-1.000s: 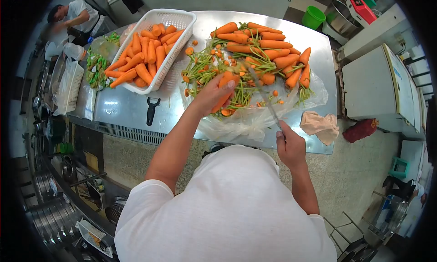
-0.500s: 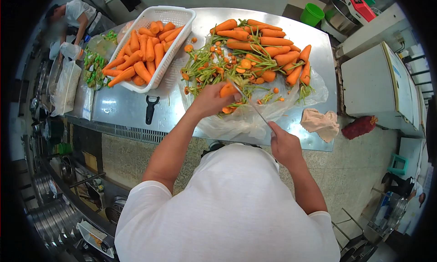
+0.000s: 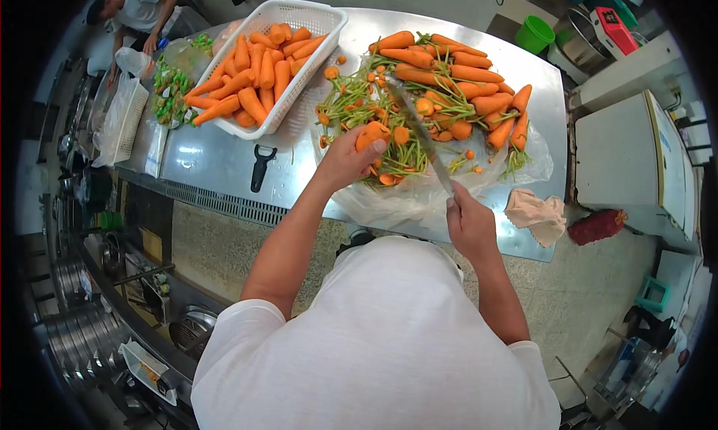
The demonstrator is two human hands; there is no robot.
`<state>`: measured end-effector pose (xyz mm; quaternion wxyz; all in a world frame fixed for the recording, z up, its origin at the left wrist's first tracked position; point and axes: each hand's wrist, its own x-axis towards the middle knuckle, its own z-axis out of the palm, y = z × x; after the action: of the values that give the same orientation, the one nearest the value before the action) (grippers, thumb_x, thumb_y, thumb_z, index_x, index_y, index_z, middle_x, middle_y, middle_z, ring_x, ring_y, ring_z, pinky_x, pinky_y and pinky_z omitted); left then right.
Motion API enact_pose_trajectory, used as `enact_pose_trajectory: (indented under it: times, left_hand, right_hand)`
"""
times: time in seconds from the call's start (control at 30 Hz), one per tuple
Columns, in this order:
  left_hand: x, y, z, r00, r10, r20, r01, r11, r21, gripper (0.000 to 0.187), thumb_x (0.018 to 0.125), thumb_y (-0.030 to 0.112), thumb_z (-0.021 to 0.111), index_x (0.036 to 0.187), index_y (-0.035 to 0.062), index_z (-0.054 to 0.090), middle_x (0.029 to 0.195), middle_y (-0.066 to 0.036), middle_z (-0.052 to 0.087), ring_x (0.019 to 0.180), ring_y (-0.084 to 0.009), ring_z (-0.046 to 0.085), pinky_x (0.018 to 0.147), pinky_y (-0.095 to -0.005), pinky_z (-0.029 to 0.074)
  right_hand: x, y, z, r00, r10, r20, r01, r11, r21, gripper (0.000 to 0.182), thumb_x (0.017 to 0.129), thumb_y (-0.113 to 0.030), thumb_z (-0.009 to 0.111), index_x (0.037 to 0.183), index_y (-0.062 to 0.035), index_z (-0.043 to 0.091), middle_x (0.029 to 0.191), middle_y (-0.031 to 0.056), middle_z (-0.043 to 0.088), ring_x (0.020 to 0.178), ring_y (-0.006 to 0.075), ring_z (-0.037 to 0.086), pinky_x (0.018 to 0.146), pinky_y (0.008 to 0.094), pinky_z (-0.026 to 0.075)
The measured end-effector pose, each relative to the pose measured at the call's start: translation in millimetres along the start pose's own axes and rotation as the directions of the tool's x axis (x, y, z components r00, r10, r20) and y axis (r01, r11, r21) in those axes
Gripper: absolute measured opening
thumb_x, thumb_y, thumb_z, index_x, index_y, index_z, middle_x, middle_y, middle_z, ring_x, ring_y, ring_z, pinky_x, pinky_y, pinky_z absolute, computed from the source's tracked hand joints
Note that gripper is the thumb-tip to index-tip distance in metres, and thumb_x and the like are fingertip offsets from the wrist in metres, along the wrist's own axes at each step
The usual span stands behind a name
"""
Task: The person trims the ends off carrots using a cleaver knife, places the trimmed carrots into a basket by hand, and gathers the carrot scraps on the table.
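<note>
My left hand (image 3: pixel 346 161) is wrapped round an orange carrot (image 3: pixel 372 136) at the near left edge of the trimmings. My right hand (image 3: pixel 471 222) grips a long knife (image 3: pixel 420 131), its blade slanting up and left over the green stems (image 3: pixel 351 101) and cut carrot tops, apart from the held carrot. Behind the blade lies a pile of whole carrots (image 3: pixel 476 74), some with stems, on a clear plastic sheet (image 3: pixel 441 206). To the left, a white basket (image 3: pixel 335 28) holds several carrots without stems.
A black peeler (image 3: pixel 262 168) lies on the metal table (image 3: pixel 202 161) before the basket. Green-wrapped bundles (image 3: pixel 172 90) lie left of it. A cloth (image 3: pixel 535 215) is at the right front corner. At the far left, another person (image 3: pixel 146 11) bends over a white crate (image 3: pixel 127 123).
The knife blade has moved away from the carrot in my left hand and now points further up and left. The whole view has shifted, with the table sitting further right.
</note>
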<state>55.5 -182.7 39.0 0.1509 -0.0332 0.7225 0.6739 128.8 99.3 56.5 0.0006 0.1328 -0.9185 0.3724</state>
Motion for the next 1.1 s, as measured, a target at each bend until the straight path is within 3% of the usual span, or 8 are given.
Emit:
enact_pose_trajectory:
  times: [0.33,0.6,0.67,0.73,0.87,1.0,1.07,1.1]
  left_hand:
    - [7,4,11,0.991,-0.061,0.119,0.036,0.979,0.201,0.014,0.093,0.014,0.068,0.102,0.0035,0.066,0.079,-0.001,0.063,0.061,-0.0078,0.057,0.053,-0.0253,0.048]
    - [-5,0,37,0.898,0.437,0.053,-0.395,0.747,0.535,0.042,0.083,0.031,0.082,0.111,0.0033,0.065,0.086,-0.013,0.068,0.077,-0.0288,0.068,0.073,-0.0391,0.054]
    - [-8,3,42,0.892,0.451,0.024,-0.41,0.786,0.462,0.043,0.087,0.03,0.08,0.116,0.0036,0.062,0.1,-0.011,0.07,0.091,-0.0263,0.069,0.079,-0.0374,0.055]
    - [4,-15,38,0.855,0.447,-0.264,-0.477,0.877,-0.062,0.048,0.093,0.024,0.075,0.13,0.0044,0.052,0.123,-0.012,0.064,0.114,-0.0221,0.061,0.089,-0.0347,0.053]
    - [13,-15,26,0.938,-0.011,-0.347,-0.304,0.461,-0.834,0.047,0.098,0.019,0.067,0.136,0.003,0.045,0.139,-0.014,0.054,0.126,-0.0261,0.056,0.108,-0.0383,0.05]
    - [11,-14,32,0.937,-0.079,-0.341,-0.295,0.346,-0.891,0.045,0.096,0.018,0.068,0.134,0.0015,0.048,0.134,-0.013,0.056,0.125,-0.0268,0.057,0.11,-0.0411,0.051]
    - [11,-7,41,0.943,-0.057,-0.328,-0.29,0.343,-0.894,0.047,0.096,0.018,0.069,0.133,0.0,0.047,0.133,-0.014,0.056,0.126,-0.0277,0.057,0.111,-0.0414,0.051]
    - [11,-5,45,0.944,-0.032,-0.329,-0.3,0.334,-0.894,0.049,0.095,0.019,0.069,0.133,-0.0016,0.045,0.133,-0.015,0.057,0.127,-0.0286,0.056,0.112,-0.0418,0.051]
  right_hand:
    - [-23,0,-14,0.979,-0.174,0.105,0.198,0.934,-0.298,0.051,0.082,-0.003,0.062,0.132,-0.0076,0.059,0.083,0.0132,0.07,0.065,0.0325,0.066,0.061,0.0444,0.054]
    - [38,-12,33,0.982,0.137,0.127,-0.113,0.978,-0.175,0.027,0.095,-0.01,0.051,0.12,-0.0047,0.059,0.081,0.0212,0.069,0.074,0.0401,0.067,0.067,0.0493,0.053]
    - [39,0,35,0.983,0.155,0.103,-0.154,0.988,-0.018,0.027,0.096,-0.012,0.052,0.12,-0.0021,0.058,0.081,0.0212,0.069,0.073,0.0419,0.067,0.067,0.0516,0.052]
    - [44,0,27,0.982,0.162,0.097,-0.173,0.977,0.125,0.027,0.097,-0.015,0.052,0.119,0.0004,0.058,0.081,0.0212,0.07,0.073,0.0437,0.067,0.067,0.0538,0.052]
    - [20,-19,5,0.974,0.226,-0.035,-0.203,0.925,0.321,0.023,0.101,-0.015,0.052,0.114,0.0028,0.057,0.07,0.0119,0.063,0.061,0.0243,0.061,0.057,0.0391,0.048]
    - [14,-37,10,0.948,0.231,-0.221,-0.08,0.841,0.536,0.018,0.103,-0.014,0.051,0.108,0.0019,0.057,0.064,0.0037,0.058,0.055,0.0098,0.054,0.051,0.0297,0.043]
    - [23,-29,23,0.952,0.176,-0.251,-0.057,0.906,0.419,0.019,0.102,-0.016,0.052,0.106,0.0019,0.056,0.063,0.0082,0.058,0.054,0.0146,0.056,0.052,0.034,0.044]
    - [28,-25,25,0.973,0.233,-0.004,-0.216,0.91,0.353,0.02,0.101,-0.017,0.053,0.106,0.0014,0.057,0.067,0.015,0.061,0.058,0.0265,0.06,0.056,0.0399,0.046]
